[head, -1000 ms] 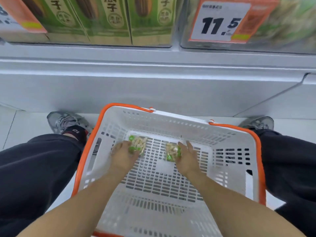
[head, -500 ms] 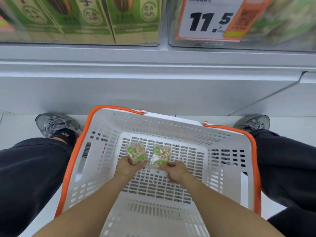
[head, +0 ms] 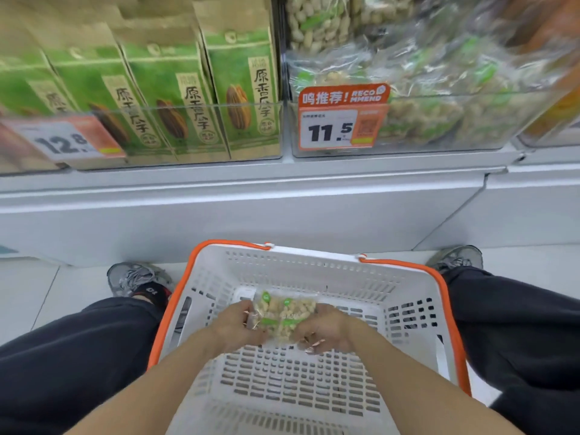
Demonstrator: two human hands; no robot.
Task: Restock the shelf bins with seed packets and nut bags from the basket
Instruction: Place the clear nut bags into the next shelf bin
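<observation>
Left hand [head: 233, 324]: gripped clear peanut bags [head: 282, 312] above white orange-rimmed plastic basket [head: 408, 312].
Right hand [head: 323, 329]: gripped same bags; fingertips partly hidden.
Bag count: unclear, overlapping.

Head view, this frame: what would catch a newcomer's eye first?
Both hands, left and right, hold two clear nut bags pressed together over the white, orange-rimmed basket between the person's knees. Above, an orange 11.5 price tag hangs on the bin of matching nut bags. To its left stands a row of green seed packets.
</observation>
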